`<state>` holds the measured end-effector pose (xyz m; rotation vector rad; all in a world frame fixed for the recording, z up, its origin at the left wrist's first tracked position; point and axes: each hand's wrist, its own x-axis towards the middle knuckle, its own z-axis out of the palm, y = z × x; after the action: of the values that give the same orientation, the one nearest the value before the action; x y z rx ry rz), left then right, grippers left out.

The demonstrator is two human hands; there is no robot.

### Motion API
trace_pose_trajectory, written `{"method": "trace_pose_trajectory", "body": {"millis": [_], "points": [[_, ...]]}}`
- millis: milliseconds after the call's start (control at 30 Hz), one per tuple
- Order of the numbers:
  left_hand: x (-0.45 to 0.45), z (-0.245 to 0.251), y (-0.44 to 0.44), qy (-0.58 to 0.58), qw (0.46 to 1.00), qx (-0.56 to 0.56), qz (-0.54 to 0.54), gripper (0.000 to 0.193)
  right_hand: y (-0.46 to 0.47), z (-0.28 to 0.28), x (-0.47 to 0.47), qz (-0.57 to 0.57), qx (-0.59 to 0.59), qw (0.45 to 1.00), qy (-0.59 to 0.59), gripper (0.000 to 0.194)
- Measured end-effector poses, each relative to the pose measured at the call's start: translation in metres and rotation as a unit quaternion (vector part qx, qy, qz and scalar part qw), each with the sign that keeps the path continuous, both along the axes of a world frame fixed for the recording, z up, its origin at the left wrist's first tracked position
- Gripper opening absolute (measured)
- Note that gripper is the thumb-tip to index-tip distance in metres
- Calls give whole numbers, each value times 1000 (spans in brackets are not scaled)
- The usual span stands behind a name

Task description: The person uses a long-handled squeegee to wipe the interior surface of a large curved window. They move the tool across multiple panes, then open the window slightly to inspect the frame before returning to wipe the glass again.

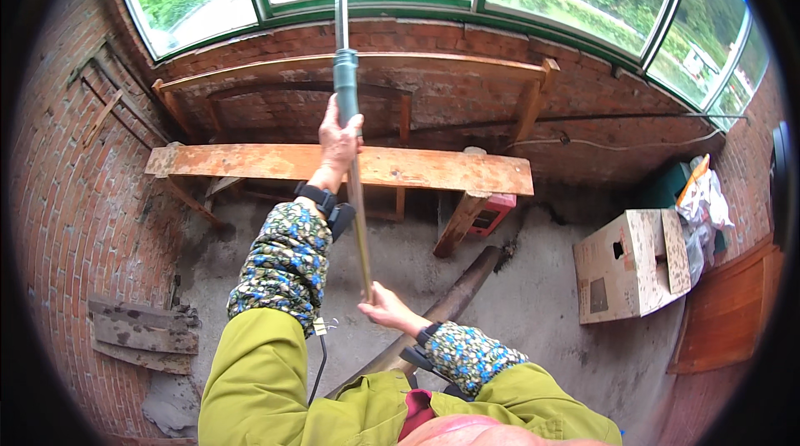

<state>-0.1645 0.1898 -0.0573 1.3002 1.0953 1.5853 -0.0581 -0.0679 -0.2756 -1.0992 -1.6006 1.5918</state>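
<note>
A long metal pole runs upward from my right hand, past the window, and leaves the picture at the top. My left hand is wrapped around it, just at the lower part of a grey-green sleeve. Above that sleeve the pole continues as a shiny, narrower section. Nearer my body, my right hand grips the pole's lower end. A long wooden bench lies beyond the pole, its seat passing behind my left hand. The far tip of the pole is out of view.
Green-framed windows sit above a brick wall. A log lies on the concrete floor. On the right are a cardboard box, plastic bags and a wooden panel. Boards rest at left; a pink box is under the bench.
</note>
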Motion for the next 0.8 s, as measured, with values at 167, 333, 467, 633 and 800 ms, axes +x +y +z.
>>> {"method": "trace_pose_trajectory", "body": {"millis": [167,333,467,633,800], "points": [[44,68,-11,-69,995,-1,-71,47,-15,51,77,-155,60,986,-23,33],[76,151,-3,-89,988,91,-91,91,-7,157,112,-245,250,928,-127,52],[84,238,-3,-2,996,72,-59,109,7,251,109,-260,316,902,-138,65],[113,303,-9,100,989,88,-61,112,37,353,120,-294,445,822,-198,74],[116,348,-7,214,958,190,-7,99,65,430,130,-308,474,789,-241,76]]}}
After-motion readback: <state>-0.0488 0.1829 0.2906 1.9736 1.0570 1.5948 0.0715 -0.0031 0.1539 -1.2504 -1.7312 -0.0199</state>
